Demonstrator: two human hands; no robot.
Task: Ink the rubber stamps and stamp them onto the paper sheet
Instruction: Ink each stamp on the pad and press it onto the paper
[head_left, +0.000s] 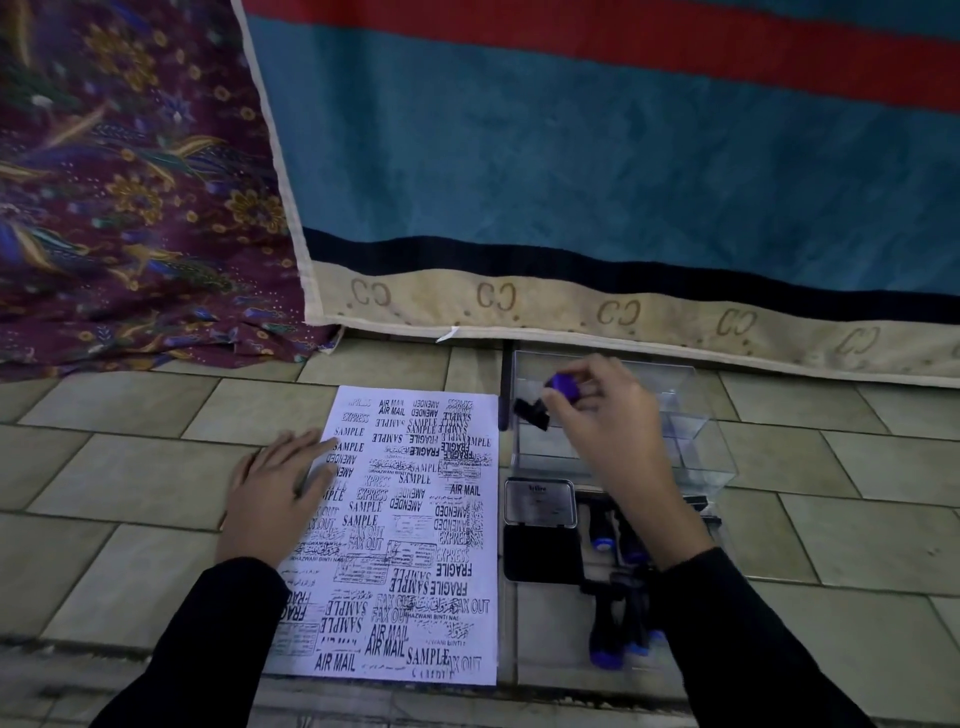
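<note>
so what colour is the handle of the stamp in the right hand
Purple-blue handle on the stamp in the right hand, with a black base; seen in the head view.

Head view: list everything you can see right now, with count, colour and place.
paper sheet: one, white, covered in black stamp prints, centre floor
ink pad: one, black, lid open, right of the sheet
clear plastic box: one, transparent, behind the pad
held stamp: one, black with purple top, over the box
loose stamps: several, black and blue, near the right forearm
floral cloth: one, maroon, far left
striped blanket: one, teal and red, behind
left hand: flat on the sheet's left edge
right hand: fingers pinching the held stamp
</note>
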